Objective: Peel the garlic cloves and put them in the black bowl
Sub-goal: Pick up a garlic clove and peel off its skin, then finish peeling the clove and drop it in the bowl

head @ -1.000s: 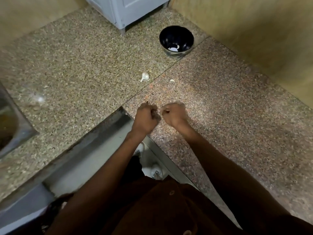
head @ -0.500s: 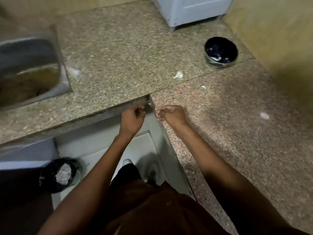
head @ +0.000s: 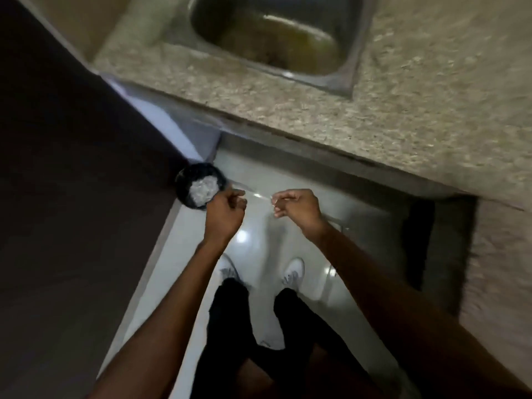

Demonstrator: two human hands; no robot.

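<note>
A person looks straight down at both hands held out over a pale, glossy floor (head: pixel 259 312). The left hand (head: pixel 224 210) is curled, its fingertips pinched together; the view is too blurred to tell what, if anything, it grips. The right hand (head: pixel 296 207) sits just beside it, apart, its thumb and fingers pinching something small and pale, likely a garlic clove (head: pixel 273 203) or its skin. Just beyond the left hand, on the floor, stands a round black bin (head: pixel 184 180) holding a whitish heap. Farther ahead of the hands runs a speckled tabletop (head: pixel 417 110) with a steel sink (head: pixel 276 38) set in it. Below the hands are dark trousers and white shoes (head: pixel 293 272).
</note>
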